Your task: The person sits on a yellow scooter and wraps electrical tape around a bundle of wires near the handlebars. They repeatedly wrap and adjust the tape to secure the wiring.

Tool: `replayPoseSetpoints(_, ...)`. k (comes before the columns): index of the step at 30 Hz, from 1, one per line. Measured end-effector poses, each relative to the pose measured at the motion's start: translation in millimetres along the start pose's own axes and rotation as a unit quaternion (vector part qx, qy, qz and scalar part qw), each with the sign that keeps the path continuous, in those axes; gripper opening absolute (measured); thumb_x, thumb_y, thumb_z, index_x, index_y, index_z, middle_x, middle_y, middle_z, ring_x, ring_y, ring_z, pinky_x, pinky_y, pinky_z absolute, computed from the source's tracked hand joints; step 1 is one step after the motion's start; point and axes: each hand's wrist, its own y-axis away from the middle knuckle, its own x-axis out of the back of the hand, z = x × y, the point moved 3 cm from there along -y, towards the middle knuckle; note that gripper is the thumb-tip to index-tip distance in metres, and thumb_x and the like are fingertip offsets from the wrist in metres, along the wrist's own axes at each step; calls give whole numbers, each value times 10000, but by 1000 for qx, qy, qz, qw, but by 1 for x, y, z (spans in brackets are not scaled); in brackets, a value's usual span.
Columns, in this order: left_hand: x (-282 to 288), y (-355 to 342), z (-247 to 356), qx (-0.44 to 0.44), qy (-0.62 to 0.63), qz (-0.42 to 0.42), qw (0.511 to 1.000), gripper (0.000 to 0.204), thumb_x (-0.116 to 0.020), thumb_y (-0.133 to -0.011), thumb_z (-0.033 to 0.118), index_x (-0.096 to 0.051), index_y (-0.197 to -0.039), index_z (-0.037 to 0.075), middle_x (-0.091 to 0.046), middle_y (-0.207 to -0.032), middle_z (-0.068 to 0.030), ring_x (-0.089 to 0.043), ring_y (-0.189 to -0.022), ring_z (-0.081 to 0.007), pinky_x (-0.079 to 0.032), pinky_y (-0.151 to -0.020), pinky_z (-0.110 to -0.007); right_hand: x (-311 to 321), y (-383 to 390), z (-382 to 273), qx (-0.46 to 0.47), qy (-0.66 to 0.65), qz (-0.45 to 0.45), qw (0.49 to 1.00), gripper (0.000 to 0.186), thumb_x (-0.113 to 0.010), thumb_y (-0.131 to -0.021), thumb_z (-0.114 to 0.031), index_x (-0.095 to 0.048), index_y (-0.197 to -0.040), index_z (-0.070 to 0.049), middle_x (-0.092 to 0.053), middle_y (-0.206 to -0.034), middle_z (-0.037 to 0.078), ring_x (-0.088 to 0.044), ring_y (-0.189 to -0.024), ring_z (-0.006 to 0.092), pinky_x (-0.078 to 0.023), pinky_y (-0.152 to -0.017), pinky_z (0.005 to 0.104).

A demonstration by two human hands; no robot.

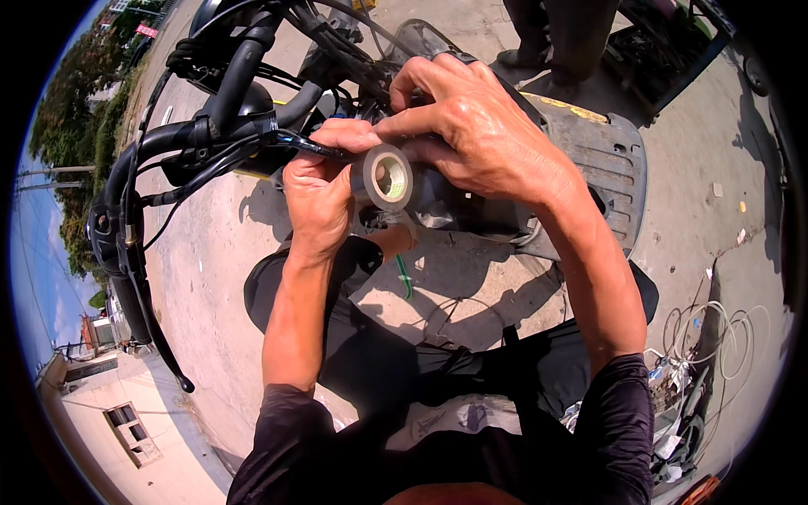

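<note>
At the centre, in front of a stripped scooter or motorbike front, both my hands work close together. My left hand (316,202) is closed round a bundle of black wires (307,146) that runs in from the handlebar (160,143). A roll of black tape (362,181) hangs against the left thumb, with its hollow core facing me. My right hand (471,122) is closed, its fingers bent and their tips meeting the left fingers just above the roll. What lies between those right fingertips is hidden.
The brake lever (164,353) juts toward the lower left. A ribbed grey footboard (598,168) lies to the right. Past it, someone's dark-trousered legs (572,38) stand near a metal frame (673,59). Coiled pale cable (741,337) and scraps lie at the right.
</note>
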Motion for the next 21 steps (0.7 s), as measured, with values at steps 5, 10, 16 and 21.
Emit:
replayPoseSetpoints(5, -10, -6, -3, -2, 73, 46, 996, 164, -783, -994, -18, -737, -1152, -13, -702, -1206, -111, -705, -1074, -165, -591, -987, -310, 4, -12, 3, -6, 3, -28, 1000, 347, -870, -828, -155, -871, -1174, -167, -673, -1135, 61, -624, -1154, 303, -486, -1007, 440)
replayPoseSetpoints(10, -25, -13, -4, 17, 108, 97, 989, 220, -783, -1012, 6, -715, -1218, -29, -749, -1157, -95, -744, -1021, -163, -631, -935, -304, -1, -17, 23, 30, -20, 42, 998, 253, -852, -811, -148, -851, -1053, -76, -679, -1000, 101, -679, -970, 332, -552, -865, 445)
replayPoseSetpoints(16, -39, -23, 5, 10, 125, 130, 984, 280, -790, -1008, 24, -713, -1271, -29, -771, -1129, -92, -754, -985, -167, -648, -896, -306, -16, -16, 35, 29, -66, 81, 994, 191, -863, -837, -134, -835, -1011, -62, -708, -969, 69, -699, -937, 292, -553, -839, 398)
replayPoseSetpoints(21, -41, -26, 5, 14, 104, 154, 982, 271, -770, -990, -16, -731, -1258, -26, -791, -1065, -85, -755, -960, -155, -632, -872, -296, -1, -19, 28, 17, -55, 4, 998, 269, -892, -827, -154, -851, -1081, -76, -731, -1070, 74, -695, -1067, 272, -553, -934, 383)
